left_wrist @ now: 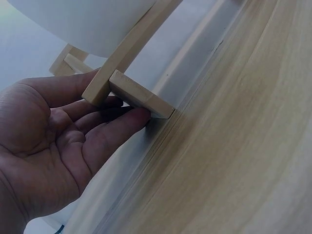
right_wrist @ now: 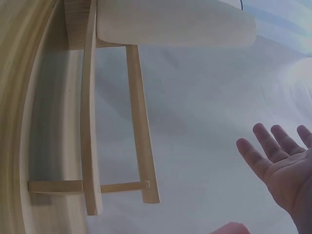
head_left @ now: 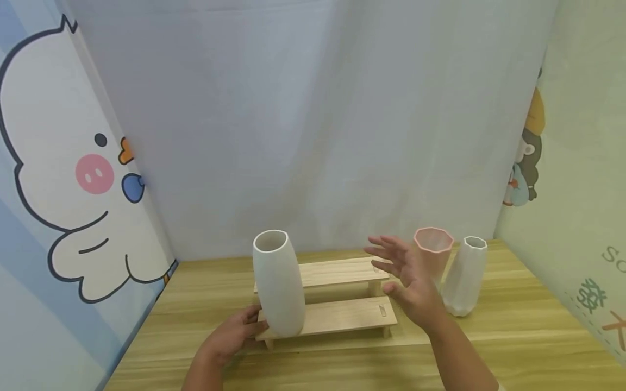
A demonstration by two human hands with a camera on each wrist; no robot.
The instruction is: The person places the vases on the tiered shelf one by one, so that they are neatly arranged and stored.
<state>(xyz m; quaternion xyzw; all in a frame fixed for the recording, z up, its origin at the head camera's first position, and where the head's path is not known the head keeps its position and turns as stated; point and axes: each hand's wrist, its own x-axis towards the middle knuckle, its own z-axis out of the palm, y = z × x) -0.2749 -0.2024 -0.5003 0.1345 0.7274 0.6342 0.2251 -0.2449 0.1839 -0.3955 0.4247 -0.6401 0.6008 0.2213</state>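
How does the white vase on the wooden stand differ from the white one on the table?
The smooth vase stands on the wooden stand, the ridged vase on the table. The smooth vase's rim is round; the ridged vase's is angular. Both are white and open-topped.

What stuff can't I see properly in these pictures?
Head view: base of the pink vase, hidden behind the right hand.
Left wrist view: top of the tall white vase, cut off by the upper edge.
Head view: part of the wooden stand, behind that vase.
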